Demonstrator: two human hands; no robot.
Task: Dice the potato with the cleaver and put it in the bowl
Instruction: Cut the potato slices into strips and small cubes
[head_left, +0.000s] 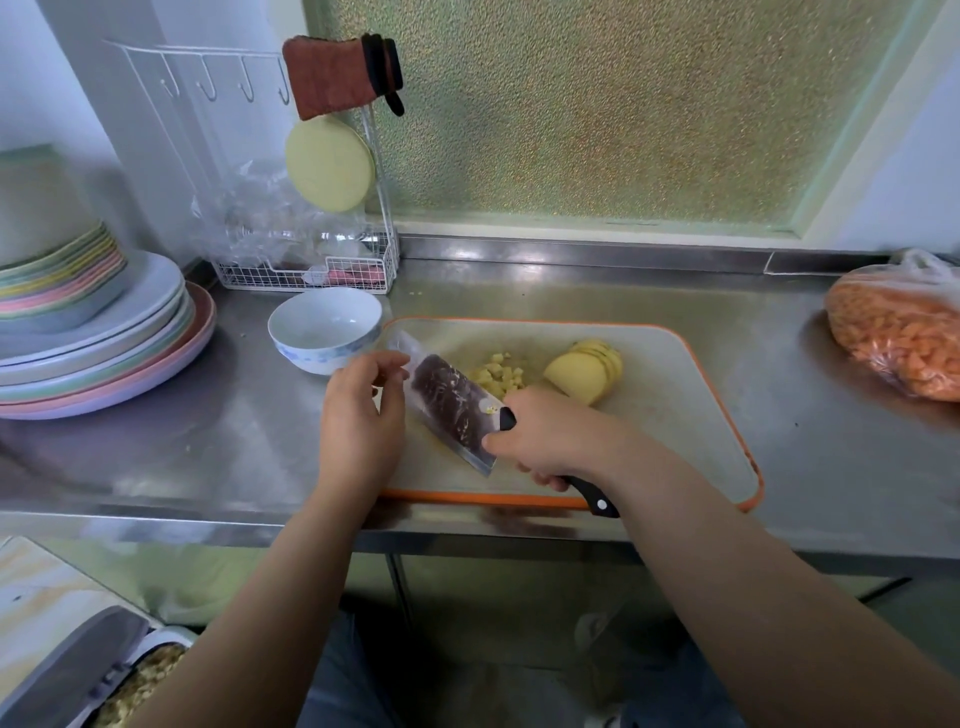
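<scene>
Two hands work over the orange-rimmed grey cutting board: your right hand grips the black-handled steel cleaver, your left hand hovers loosely curled at the blade's tip. Yellow potato dice and slices lie mid-board; the white porcelain bowl touches the board's left edge on the steel bench.

A kitchen: steel counter, stacked plates at nine o'clock (pastel), cutting board at centre.

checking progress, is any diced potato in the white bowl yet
No, the bowl looks empty; the diced potato lies on the cutting board.
</scene>
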